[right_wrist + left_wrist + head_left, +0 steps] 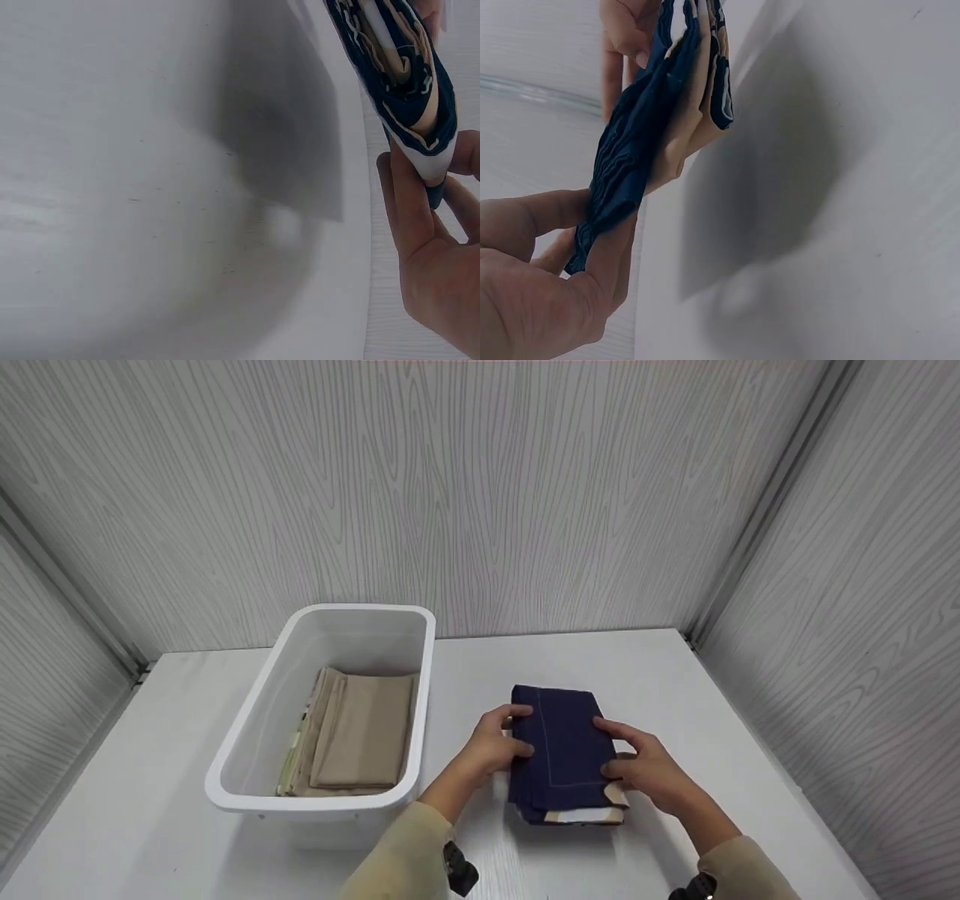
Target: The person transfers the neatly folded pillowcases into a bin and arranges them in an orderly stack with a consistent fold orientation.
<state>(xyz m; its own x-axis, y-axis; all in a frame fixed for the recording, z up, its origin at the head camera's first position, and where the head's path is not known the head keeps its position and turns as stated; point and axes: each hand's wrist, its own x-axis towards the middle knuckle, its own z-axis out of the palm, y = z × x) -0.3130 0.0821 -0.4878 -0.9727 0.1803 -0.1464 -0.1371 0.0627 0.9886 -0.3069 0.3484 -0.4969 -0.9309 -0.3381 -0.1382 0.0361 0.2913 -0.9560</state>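
Observation:
A folded navy cloth [568, 735] with beige and white layers showing at its near end is held above the white table. My left hand [496, 741] grips its left edge, thumb and a finger on top and other fingers beneath, as the left wrist view shows. On the opposite edge, my right hand [646, 766] pinches it the same way. Many stacked layers of the folded cloth [409, 90] show end-on in the right wrist view. Its shadow falls on the tabletop, apart from the cloth.
To the left stands a white plastic tub [225, 780] on the white table [720, 810]. Folded beige cloths [367, 731] lie inside, with a green-patterned cloth [289, 765] at their left side. Grey wood-grain panels [480, 495] enclose the back and sides.

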